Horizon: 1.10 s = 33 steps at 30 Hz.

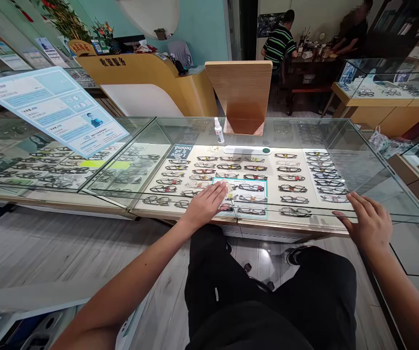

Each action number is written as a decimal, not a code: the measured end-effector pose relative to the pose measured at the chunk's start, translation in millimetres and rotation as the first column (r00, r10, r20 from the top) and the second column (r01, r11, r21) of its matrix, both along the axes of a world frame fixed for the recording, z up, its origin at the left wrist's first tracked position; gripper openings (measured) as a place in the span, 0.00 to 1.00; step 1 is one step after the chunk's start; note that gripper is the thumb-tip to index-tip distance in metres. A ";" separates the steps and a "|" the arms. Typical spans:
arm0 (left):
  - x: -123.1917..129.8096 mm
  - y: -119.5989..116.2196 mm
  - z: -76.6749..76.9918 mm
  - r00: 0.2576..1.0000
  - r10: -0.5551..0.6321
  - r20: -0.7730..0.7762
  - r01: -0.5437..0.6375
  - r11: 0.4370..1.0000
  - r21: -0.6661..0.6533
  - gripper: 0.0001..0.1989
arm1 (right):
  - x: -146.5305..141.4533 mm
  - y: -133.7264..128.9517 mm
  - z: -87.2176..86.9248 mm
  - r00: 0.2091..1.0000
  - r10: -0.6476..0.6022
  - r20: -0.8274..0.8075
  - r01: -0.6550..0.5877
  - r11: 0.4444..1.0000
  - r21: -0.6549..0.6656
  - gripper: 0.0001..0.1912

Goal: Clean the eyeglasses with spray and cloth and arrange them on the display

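Observation:
A glass display case (246, 210) stands before me, with rows of eyeglasses (293, 188) inside. My left hand (206, 203) lies nearly flat on the glass top near the front edge, fingers stretched forward; a small pale yellowish cloth (230, 187) shows at its fingertips, under the hand. At the right, my right hand (372, 221) rests on the front edge of the glass, its fingers spread and the thumb apart, holding nothing. A small white spray bottle (218, 131) is upright at the back of the glass top, beside a wooden-backed stand (239, 90).
A blue and white printed sheet (54, 107) stands tilted at the left. Behind the case are a wooden counter (147, 73) and, at the right, another display case (388, 99). Two people sit at a cluttered table in the back. My legs are below the front edge.

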State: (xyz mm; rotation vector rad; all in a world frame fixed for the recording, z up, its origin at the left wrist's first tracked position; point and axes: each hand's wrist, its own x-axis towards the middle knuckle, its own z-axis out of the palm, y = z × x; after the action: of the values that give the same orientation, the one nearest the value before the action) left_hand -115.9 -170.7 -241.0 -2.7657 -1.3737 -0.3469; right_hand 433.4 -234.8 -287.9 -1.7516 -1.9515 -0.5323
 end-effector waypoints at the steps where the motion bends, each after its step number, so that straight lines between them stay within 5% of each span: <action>1: 3.0 -3.6 -0.4 1.000 0.025 0.004 -0.025 1.000 0.007 0.33 | -0.5 -0.1 -2.3 1.000 0.001 0.007 -0.001 1.000 0.015 0.32; 10: 29.1 -40.9 10.4 0.990 0.137 0.014 -0.137 0.991 -0.007 0.36 | -17.1 -7.8 3.9 0.998 -0.047 -0.045 0.047 0.999 0.012 0.33; 21: 142.4 -49.7 -2.8 0.987 -0.129 0.098 0.128 0.992 0.016 0.49 | -27.2 -16.3 18.0 0.994 -0.007 -0.110 -0.004 0.996 -0.093 0.42; 25: 120.9 -52.1 -1.2 0.992 -0.118 0.054 0.115 0.992 0.050 0.50 | -22.3 -16.5 14.1 0.994 -0.011 -0.105 0.001 0.995 -0.096 0.41; 33: 3.4 -74.9 11.4 0.986 0.165 -0.019 -0.163 0.985 0.060 0.47 | -20.3 -15.4 10.6 0.994 -0.023 -0.102 0.016 0.997 -0.072 0.40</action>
State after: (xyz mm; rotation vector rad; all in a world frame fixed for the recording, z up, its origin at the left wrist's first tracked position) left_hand -112.5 -245.7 -229.7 -2.5795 -1.5464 -0.3395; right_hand 413.1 -250.2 -277.3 -1.8060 -1.9049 -0.3754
